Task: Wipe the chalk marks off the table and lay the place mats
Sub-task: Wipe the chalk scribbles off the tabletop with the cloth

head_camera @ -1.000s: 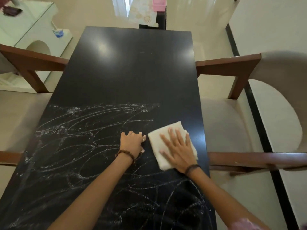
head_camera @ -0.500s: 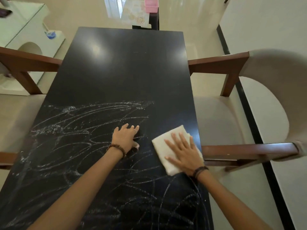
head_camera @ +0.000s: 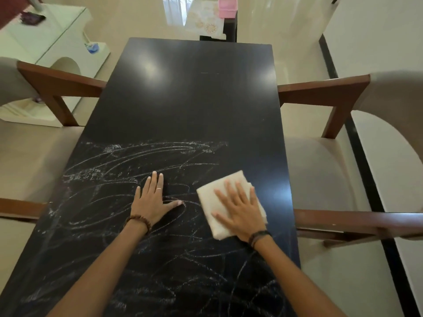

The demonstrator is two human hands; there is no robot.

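- I observe a long black table (head_camera: 192, 99) running away from the camera; its far half carries only light reflections.
- White chalk marks (head_camera: 142, 156) cover the near half in looping scribbles, from about mid-length down to the bottom edge of the view.
- My right hand (head_camera: 240, 209) lies flat, fingers straight and spread, pressing down on a folded white cloth (head_camera: 219, 191). The cloth sits on the table near its right edge, at the right side of the chalked zone.
- My left hand (head_camera: 152, 202) lies flat on the bare tabletop just left of the cloth, not touching it, fingers straight, thumb out to the right. It holds nothing. A ring shows on one finger; a beaded bracelet is at the wrist.
- A dark band circles the right wrist.
- Wooden-armed chairs with pale upholstery flank the table: right chair (head_camera: 343, 170), left chair (head_camera: 52, 88).
- Beyond the far end, a pink box (head_camera: 227, 8) sits beside patterned place mats (head_camera: 206, 21), off the table on a separate dark stand.
- A white cabinet (head_camera: 45, 42) stands at far left.
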